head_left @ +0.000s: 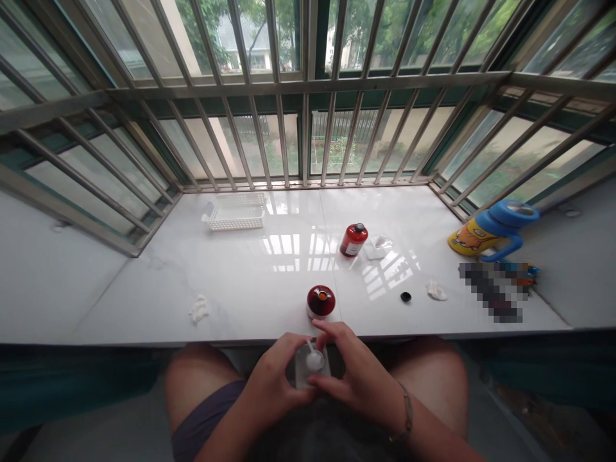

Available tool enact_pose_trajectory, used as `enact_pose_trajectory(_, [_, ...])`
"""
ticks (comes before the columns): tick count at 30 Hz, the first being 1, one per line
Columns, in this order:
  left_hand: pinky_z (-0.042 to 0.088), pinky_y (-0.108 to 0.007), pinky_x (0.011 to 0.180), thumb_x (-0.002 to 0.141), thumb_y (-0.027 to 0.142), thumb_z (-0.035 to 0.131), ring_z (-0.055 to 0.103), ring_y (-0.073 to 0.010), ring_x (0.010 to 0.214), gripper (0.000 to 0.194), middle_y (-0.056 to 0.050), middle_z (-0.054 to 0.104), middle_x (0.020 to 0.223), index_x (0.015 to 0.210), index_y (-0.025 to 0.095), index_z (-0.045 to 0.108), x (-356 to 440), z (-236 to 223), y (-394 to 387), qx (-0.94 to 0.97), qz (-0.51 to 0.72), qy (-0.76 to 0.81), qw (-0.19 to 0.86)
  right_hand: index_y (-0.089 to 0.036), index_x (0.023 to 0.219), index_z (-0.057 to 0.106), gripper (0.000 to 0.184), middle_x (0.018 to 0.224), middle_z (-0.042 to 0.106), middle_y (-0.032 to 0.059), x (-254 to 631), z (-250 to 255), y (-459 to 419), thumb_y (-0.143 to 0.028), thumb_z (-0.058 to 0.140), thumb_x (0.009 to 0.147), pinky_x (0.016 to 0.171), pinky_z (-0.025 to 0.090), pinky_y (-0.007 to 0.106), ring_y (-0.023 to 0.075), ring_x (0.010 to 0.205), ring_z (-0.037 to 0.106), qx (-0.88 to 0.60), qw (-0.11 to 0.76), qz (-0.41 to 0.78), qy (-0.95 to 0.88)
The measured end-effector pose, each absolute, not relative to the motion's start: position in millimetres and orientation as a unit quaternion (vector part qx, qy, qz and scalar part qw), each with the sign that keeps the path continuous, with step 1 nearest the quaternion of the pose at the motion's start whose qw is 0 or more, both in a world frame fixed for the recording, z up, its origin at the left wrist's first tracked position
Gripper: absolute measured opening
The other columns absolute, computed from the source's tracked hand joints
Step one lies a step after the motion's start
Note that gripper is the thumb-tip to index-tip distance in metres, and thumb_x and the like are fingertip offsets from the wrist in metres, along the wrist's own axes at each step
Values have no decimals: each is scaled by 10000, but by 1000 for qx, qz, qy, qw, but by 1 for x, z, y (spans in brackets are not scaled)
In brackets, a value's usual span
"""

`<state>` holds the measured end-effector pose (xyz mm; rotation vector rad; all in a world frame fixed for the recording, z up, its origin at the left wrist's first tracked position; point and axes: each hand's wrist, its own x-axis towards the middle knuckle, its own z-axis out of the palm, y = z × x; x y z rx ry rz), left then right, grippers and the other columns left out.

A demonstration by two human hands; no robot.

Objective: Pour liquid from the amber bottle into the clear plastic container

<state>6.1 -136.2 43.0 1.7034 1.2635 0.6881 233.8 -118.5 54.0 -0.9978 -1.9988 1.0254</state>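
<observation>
Below the counter's front edge, my left hand (272,372) wraps round the left side of a small clear, square-sided bottle (302,375). On it sits a round white top (315,360) with a thin white spout, which looks like a pump head. My right hand (349,366) curves round the bottle's right side, thumb at its front and forefinger behind the top. Just beyond my fingers, an open bottle of dark red liquid (321,301) stands upright near the counter edge. A loose black cap (405,297) lies to the right on the counter.
A second red bottle (354,240), black cap on, stands farther back beside a small clear packet (378,247). A white basket (235,215) is at back left. Crumpled tissues (199,309) lie about. A blue-and-yellow flask (491,231) tilts at right near a pixelated item (491,292). Barred windows enclose the counter.
</observation>
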Motion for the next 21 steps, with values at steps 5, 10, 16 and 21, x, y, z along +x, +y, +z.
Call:
enact_pose_trajectory(5, [585,-373,995,725,173,808,711,-270,1132,609,-43,739,1254,1303,293,658,9,39,-137,682,287,510,439,-302,1607,364,900,1425,626,92,234,57,-117,-57,709,813,1169,513,446,251,1328,623,-347,307,412,-785])
enact_pose_trajectory(10, [581,-374,998,744,178,809,708,-264,1137,587,-42,736,1259,1297,295,654,12,33,-138,694,286,502,429,-257,1602,395,818,1306,681,113,235,57,-118,-126,732,868,1111,555,491,278,1221,673,-383,281,383,-793])
enact_pose_trajectory(16, [583,-390,980,722,161,813,702,-271,1114,567,-46,737,1221,1256,279,659,16,24,-139,693,277,511,428,-259,1582,450,789,1418,652,130,235,62,-121,-84,693,853,1134,553,490,294,1307,649,-374,245,359,-819])
enact_pose_trajectory(21, [589,-398,1002,750,201,826,706,-279,1141,499,-51,739,1237,1220,278,676,20,19,-139,679,283,514,441,-283,1607,418,826,1363,688,96,232,66,-123,24,558,852,1094,588,459,262,1237,676,-350,224,338,-844])
